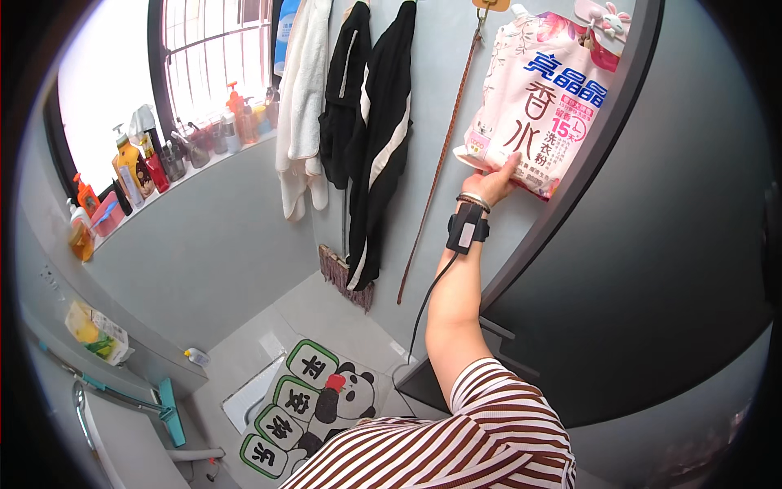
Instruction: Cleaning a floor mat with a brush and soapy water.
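Note:
My right hand [490, 183] is raised to the upper right and grips the lower edge of a pink-and-white laundry detergent bag [519, 67]. The thumb presses the bag's front, while the other fingers are mostly hidden beneath and behind it. The bag bears large printed writing and has a white spout at its top left corner. Its upper right corner is at a rabbit-shaped wall hook [613, 23]. A bracelet and a black strapped device [467, 227] with a cable sit on my right wrist and forearm. My left hand is out of view.
A braided cord [451, 131] hangs left of the bag, beside black clothes [388, 147] and a white towel [302, 98]. A mop head [335, 272] stands below. Bottles line the windowsill [183, 183]. A dark door panel [635, 244] borders the right; a panda mat [317, 403] covers the floor.

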A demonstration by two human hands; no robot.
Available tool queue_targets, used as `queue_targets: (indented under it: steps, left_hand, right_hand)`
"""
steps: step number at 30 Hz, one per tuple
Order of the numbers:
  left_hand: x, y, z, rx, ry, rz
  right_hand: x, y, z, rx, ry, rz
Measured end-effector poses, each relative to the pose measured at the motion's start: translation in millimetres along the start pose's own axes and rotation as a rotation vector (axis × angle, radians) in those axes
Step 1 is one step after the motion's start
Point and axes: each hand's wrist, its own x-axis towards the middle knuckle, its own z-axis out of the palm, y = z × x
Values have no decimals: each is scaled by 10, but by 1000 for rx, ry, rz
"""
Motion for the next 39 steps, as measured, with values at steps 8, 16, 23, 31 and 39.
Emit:
queue_targets:
  steps: [8, 16, 23, 31, 39]
  left_hand:
    - [-45, -154, 72, -14, 7, -13]
    - [-67, -477, 158, -61, 46, -16]
    - [-164, 145, -473, -308, 274, 313]
    - [-1060, 2780, -1788, -707, 233, 959]
    - [-1354, 3004, -1336, -1321, 115, 780]
  right_hand:
    - [-151, -104, 98, 92, -208, 91]
    - [-21, -143, 102, 97, -320, 25]
    - [-866, -175, -142, 89, -408, 551]
    - [-2614, -492, -1569, 115, -771, 1585]
    - [-3534, -1193, -2252, -127, -946, 2101]
